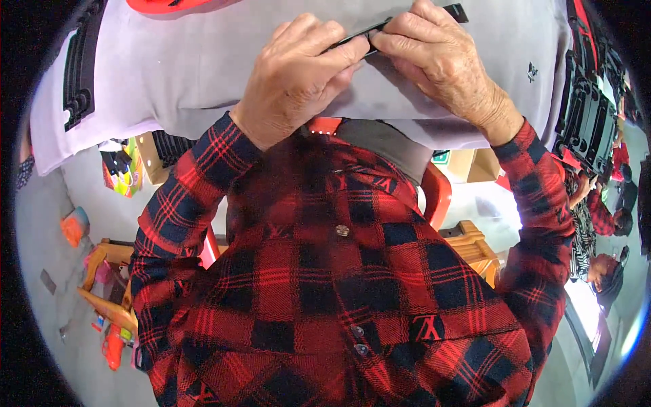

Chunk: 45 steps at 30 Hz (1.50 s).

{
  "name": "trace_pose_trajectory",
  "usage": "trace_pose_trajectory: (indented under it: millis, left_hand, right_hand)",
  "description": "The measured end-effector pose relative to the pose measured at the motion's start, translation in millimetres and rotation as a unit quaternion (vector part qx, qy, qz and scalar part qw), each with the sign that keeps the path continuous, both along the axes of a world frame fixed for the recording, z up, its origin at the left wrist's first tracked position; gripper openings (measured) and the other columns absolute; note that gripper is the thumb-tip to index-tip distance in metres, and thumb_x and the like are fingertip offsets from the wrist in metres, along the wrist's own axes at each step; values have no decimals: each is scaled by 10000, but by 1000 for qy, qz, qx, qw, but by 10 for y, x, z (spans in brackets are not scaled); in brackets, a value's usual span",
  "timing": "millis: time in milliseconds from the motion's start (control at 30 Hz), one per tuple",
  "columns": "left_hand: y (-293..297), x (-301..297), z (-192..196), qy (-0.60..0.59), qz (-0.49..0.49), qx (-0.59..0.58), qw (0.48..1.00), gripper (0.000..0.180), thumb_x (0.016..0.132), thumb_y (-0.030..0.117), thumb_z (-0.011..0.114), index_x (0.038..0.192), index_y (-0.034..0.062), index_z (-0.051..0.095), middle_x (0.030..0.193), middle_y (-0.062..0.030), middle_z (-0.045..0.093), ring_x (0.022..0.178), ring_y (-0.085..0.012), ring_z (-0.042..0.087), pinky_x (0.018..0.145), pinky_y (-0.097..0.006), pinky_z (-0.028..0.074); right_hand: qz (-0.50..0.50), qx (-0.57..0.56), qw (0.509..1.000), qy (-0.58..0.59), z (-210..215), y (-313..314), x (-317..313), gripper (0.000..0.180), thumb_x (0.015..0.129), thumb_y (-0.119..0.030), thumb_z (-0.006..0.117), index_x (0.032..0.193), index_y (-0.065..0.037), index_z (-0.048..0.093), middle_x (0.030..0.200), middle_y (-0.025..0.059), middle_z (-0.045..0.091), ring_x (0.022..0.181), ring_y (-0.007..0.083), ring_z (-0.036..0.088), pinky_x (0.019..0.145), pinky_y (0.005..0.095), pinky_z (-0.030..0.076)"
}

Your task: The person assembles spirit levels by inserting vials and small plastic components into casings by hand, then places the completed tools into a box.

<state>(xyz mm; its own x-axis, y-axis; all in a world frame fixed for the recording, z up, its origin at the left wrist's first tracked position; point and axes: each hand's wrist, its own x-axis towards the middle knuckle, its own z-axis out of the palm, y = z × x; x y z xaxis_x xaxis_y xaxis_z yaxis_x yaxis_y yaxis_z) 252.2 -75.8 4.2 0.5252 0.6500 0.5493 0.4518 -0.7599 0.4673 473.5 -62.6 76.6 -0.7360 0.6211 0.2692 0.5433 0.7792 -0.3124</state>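
Over the cloth-covered table, a long narrow black strip [458, 13] slants up to the right between my two hands. My left hand [298, 74] is closed on its lower left part, with thumb and fingers pinched. Close beside it, my right hand [434, 54] grips the strip too, and one end sticks out past those fingers. The fingertips of both hands nearly meet at the strip's middle. Whatever small part may lie under them is hidden. A few tiny black pieces [532, 72] rest on the cloth to the right of my right hand.
A stack of long black strips [81, 74] lies on the table's left side. At the far edge is a red tray [169, 5]. Black looped parts [586, 122] are piled at the right. Cardboard boxes [471, 165] stand below the table; other people [603, 271] sit at right.
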Motion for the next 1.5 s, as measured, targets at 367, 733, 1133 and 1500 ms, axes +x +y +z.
trace_pose_trajectory:
  millis: [367, 733, 1133, 1500]
  left_hand:
    - [-3, -20, 39, 7, -16, -17, 1000, 335, 744, 107, 796, 1068, 107, 712, 999, -28, 657, 911, -260, 632, 775, -374, 535]
    - [1, -20, 41, 19, -16, 17, 1000, 367, 711, 101, 799, 1068, 113, 713, 971, -19, 646, 885, -258, 634, 785, -374, 543]
    - [32, 32, 24, -22, 16, 31, 999, 262, 749, 102, 788, 1004, 71, 736, 897, -56, 642, 814, -266, 623, 719, -370, 518]
    - [137, -213, 164, 29, -54, -8, 998, 176, 772, 110, 778, 891, 44, 667, 942, -67, 630, 821, -296, 613, 717, -400, 501]
  right_hand:
    - [64, -57, 996, 18, 50, 94, 30, 193, 773, -89, 739, 940, -23, 666, 834, 51, 477, 744, 229, 471, 650, 351, 425]
    - [102, -15, 995, 15, -32, 152, 67, 209, 758, -57, 753, 948, -29, 670, 858, 52, 543, 755, 217, 513, 679, 341, 460]
    - [112, 210, 963, 126, -448, 161, 84, 140, 806, -108, 716, 921, -56, 656, 830, 67, 508, 788, 250, 488, 720, 368, 431]
    - [-276, -111, 942, 154, 101, -223, 51, 107, 818, -37, 703, 916, 3, 692, 793, 114, 629, 756, 262, 596, 711, 366, 473]
